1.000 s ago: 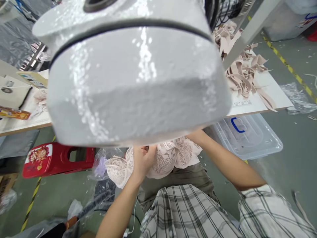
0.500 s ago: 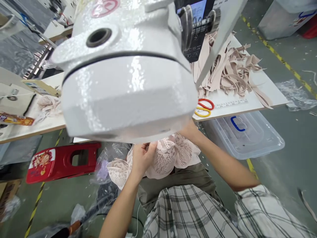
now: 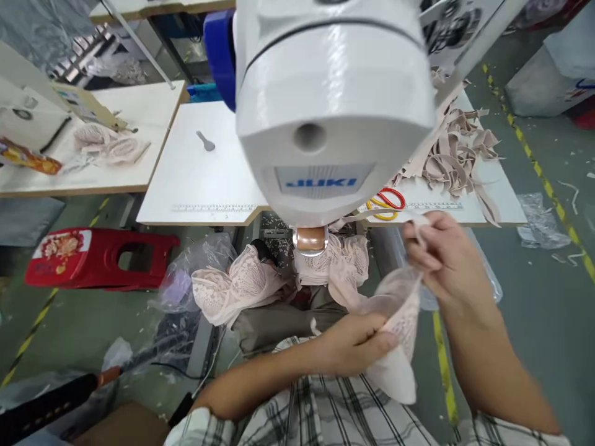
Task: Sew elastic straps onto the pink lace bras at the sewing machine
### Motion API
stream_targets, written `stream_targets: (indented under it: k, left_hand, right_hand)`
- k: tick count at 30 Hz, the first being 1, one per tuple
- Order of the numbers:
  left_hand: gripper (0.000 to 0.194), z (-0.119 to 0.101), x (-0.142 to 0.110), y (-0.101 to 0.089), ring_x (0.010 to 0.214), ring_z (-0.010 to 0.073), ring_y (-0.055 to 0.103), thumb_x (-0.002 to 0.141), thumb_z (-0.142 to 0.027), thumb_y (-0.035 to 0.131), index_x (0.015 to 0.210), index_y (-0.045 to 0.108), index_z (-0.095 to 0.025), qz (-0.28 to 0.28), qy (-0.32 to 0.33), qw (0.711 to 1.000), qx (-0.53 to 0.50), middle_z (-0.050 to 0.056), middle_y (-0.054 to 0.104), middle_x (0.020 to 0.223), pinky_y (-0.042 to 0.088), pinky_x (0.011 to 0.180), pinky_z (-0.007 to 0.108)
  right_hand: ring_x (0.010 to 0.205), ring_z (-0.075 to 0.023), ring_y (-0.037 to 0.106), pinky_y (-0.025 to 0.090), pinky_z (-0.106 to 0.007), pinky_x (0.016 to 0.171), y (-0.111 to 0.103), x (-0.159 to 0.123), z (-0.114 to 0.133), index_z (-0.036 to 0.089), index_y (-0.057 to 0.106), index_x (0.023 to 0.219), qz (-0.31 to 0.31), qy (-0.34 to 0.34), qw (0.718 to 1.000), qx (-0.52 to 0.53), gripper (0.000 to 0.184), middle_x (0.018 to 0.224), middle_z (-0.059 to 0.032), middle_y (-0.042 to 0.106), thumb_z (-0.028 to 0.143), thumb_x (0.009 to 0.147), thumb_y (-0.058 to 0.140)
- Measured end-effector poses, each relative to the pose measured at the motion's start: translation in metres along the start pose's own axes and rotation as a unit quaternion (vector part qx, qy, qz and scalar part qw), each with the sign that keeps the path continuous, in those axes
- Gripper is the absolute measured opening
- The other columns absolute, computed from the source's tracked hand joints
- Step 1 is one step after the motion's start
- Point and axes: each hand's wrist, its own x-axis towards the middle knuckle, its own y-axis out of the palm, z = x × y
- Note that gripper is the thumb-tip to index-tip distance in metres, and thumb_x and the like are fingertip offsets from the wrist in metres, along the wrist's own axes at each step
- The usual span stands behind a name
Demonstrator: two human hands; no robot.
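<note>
Lace bra cup point(image 3: 400, 322): light, limp, snag-prone; hold at edges. Left hand point(image 3: 353, 344) pinches lower edge, right hand point(image 3: 441, 260) pinches top strap, below Juki sewing machine head point(image 3: 334, 111).

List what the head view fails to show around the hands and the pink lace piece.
- Needle area: hidden behind the sewing machine head.
- Left hand fingertips: buried in the pink lace piece.
- Right hand: motion-blurred, grip unclear.
- Scissors: blades hidden by the machine.
</note>
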Motion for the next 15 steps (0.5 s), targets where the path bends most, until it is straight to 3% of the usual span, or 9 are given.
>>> stream_targets:
  k: [2,4,7,9,12,15]
  left_hand:
    - [0.028,0.004,-0.003,0.008,0.107,0.0232,0.063,0.097,-0.036,0.058,0.120,0.063,-0.020,0.053,0.019,0.996,-0.074,0.008,0.062,0.127,0.056,0.090,0.041]
    - [0.030,0.017,-0.002,0.006,0.102,0.0234,0.064,0.097,-0.039,0.059,0.118,0.063,-0.017,0.087,0.026,0.988,-0.122,0.007,0.063,0.122,0.057,0.087,0.040]
    - [0.030,0.050,0.000,-0.009,0.075,0.0147,0.066,0.095,-0.042,0.062,0.105,0.066,-0.014,0.121,0.025,0.978,-0.168,0.004,0.069,0.095,0.057,0.065,0.029]
    - [0.035,0.075,-0.001,-0.021,0.051,0.0107,0.057,0.089,-0.048,0.064,0.086,0.067,-0.014,0.125,0.012,0.975,-0.184,-0.001,0.064,0.067,0.047,0.046,0.022]
    - [0.040,0.107,0.001,-0.030,0.039,0.0107,0.046,0.086,-0.053,0.059,0.066,0.063,-0.018,0.057,-0.035,0.981,-0.180,-0.005,0.052,0.047,0.036,0.038,0.023]
    - [0.029,0.126,0.012,-0.026,0.047,0.0135,0.052,0.089,-0.045,0.055,0.077,0.063,-0.019,-0.072,-0.091,0.982,-0.150,-0.003,0.057,0.054,0.040,0.044,0.025]
  right_hand:
    - [0.039,-0.0028,0.023,0.013,-0.021,0.038,-0.034,0.004,0.002,0.026,0.051,0.073,-0.108,-0.020,0.994,0.001,0.028,0.066,0.0048,0.056,0.022,0.063,0.076]
    - [0.042,-0.0040,0.024,0.013,-0.025,0.040,-0.065,0.015,-0.005,0.025,0.050,0.064,-0.179,-0.079,0.980,-0.036,0.027,0.062,0.0040,0.048,0.024,0.060,0.077]
    - [0.044,-0.0073,0.022,0.012,-0.031,0.042,-0.102,0.033,-0.022,0.026,0.043,0.053,-0.191,-0.146,0.966,-0.092,0.034,0.056,0.0040,0.037,0.030,0.060,0.077]
    - [0.045,-0.0085,0.015,0.008,-0.034,0.045,-0.117,0.041,-0.028,0.026,0.038,0.048,-0.189,-0.162,0.963,-0.103,0.040,0.052,0.0042,0.030,0.033,0.060,0.076]
    - [0.047,-0.0095,0.006,0.003,-0.035,0.048,-0.127,0.053,-0.022,0.027,0.034,0.047,-0.189,-0.184,0.958,-0.115,0.046,0.050,0.0045,0.022,0.041,0.058,0.076]
    - [0.048,-0.0097,0.002,0.001,-0.033,0.049,-0.117,0.063,-0.012,0.028,0.030,0.051,-0.181,-0.199,0.955,-0.125,0.050,0.052,0.0056,0.017,0.050,0.059,0.074]
